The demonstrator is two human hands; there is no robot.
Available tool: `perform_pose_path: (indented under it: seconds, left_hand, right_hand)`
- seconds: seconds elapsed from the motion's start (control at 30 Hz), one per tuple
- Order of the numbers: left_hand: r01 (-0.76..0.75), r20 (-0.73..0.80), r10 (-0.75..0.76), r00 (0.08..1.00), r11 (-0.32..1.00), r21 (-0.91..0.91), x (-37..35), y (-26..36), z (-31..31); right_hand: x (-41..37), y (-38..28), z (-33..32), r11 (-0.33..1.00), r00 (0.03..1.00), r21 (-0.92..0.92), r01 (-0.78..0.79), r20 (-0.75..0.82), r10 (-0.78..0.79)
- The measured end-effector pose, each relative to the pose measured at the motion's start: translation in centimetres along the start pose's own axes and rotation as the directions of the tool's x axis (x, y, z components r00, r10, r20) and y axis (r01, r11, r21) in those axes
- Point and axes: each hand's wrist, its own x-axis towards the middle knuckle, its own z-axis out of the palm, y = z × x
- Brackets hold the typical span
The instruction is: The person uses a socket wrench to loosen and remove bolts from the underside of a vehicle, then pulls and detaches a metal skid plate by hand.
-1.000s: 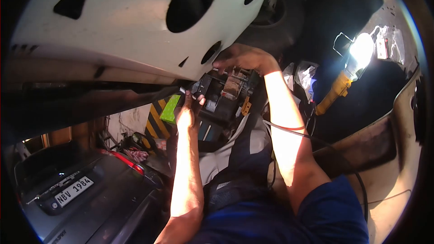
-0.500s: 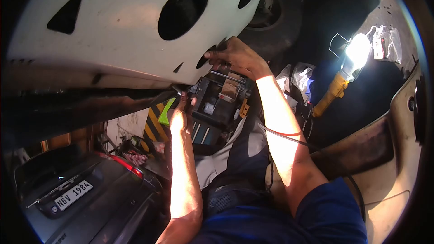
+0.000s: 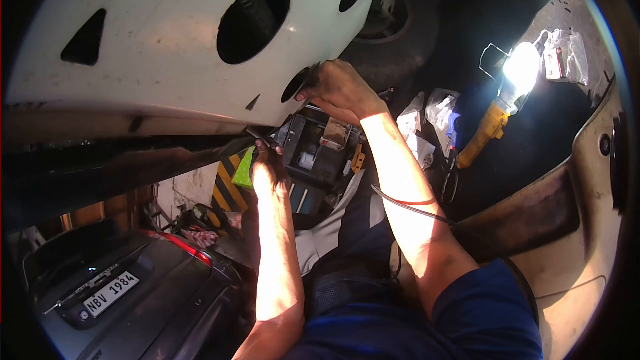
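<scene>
A pale metal panel (image 3: 167, 47) with round and triangular holes fills the upper left. My right hand (image 3: 340, 90) is at its right edge, fingers curled by the small lower hole; what they grip, if anything, is hidden. Below the panel's lower corner, my left hand (image 3: 268, 163) is raised with its fingers pinched around a dark, thin piece (image 3: 259, 136) that I cannot make out clearly. An open toolbox (image 3: 317, 160) with a brown block (image 3: 335, 135) inside lies beneath and between the two hands.
A lit work lamp (image 3: 492, 130) with a yellow handle lies at the right, near plastic bags (image 3: 440, 110). A wheel (image 3: 393, 40) stands behind the panel. A dark car (image 3: 153, 280) is at lower left, a beige panel (image 3: 567, 280) at right. A cable crosses my right forearm.
The view has shifted slightly, so the panel and lamp sit a little further left. My right hand remains at the panel edge, its fingers more curled. My left hand stays below the corner.
</scene>
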Motion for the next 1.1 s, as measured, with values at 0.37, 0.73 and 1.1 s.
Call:
perform_pose_path:
  seconds: [0.37,0.73,1.1]
  left_hand:
    - [0.268,0.117,-0.242,0.963,0.837,-0.476,0.2,0.5,-0.2]
    - [0.313,0.23,-0.225,0.947,0.807,-0.5,1.2,0.3,-1.8]
    - [0.324,0.192,-0.265,0.945,0.835,-0.445,-0.3,0.1,0.1]
  right_hand:
    - [-0.5,-0.5,-0.4,0.997,0.997,0.026,0.068,-0.04,-0.067]
    - [-0.7,-2.1,-2.1,0.999,0.997,-0.035,-0.029,0.064,0.031]
    - [-0.3,-0.9,-0.9,0.996,0.996,-0.009,0.087,-0.001,-0.087]
